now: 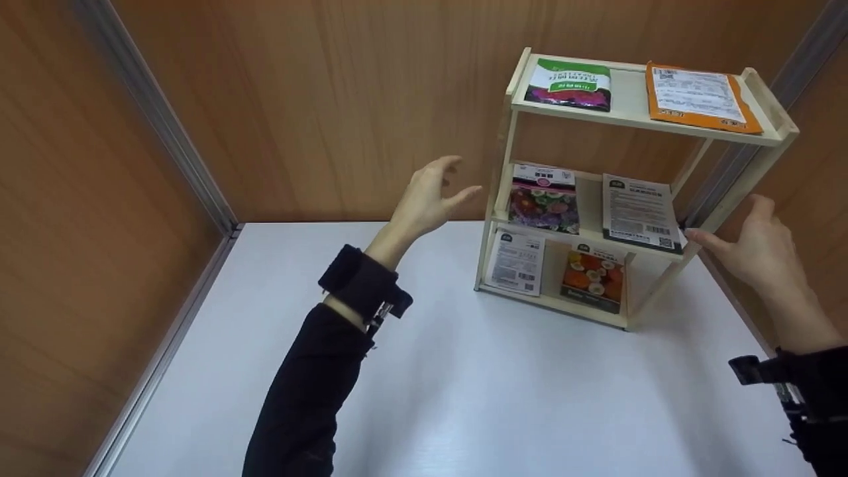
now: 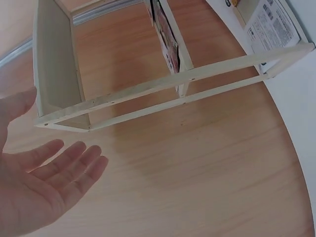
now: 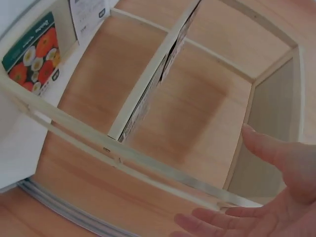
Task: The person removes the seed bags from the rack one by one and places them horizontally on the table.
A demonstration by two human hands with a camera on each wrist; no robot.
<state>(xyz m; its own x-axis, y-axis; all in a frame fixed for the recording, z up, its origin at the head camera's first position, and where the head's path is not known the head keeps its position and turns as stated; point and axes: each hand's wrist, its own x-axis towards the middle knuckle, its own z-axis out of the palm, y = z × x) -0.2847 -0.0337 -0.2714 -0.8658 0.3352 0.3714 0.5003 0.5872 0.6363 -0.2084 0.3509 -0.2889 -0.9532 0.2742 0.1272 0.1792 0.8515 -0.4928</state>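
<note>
A pale wooden shelf rack (image 1: 571, 233) with three tiers stands at the right, with seed packets on each tier. My left hand (image 1: 430, 197) is held up just left of the rack, thumb and fingers spread apart and holding nothing. In the left wrist view its fingers (image 2: 74, 165) lie beside the end of the rack's frame. On the other side, my right hand (image 1: 765, 255) is raised next to the rack's right post, its thumb overlapping the post in the head view. Nothing is in its grasp; in the right wrist view the fingers are extended and the thumb (image 3: 264, 145) overlaps the top tier.
The top tier carries a green-and-white packet (image 1: 571, 85) and an orange one (image 1: 702, 98). Midway down are a flower packet (image 1: 544, 200) and a grey printed one (image 1: 640, 211). A white packet (image 1: 517, 262) and an orange-flower packet (image 1: 593, 277) lean below. Wooden walls (image 1: 371, 112) border the white table (image 1: 424, 384).
</note>
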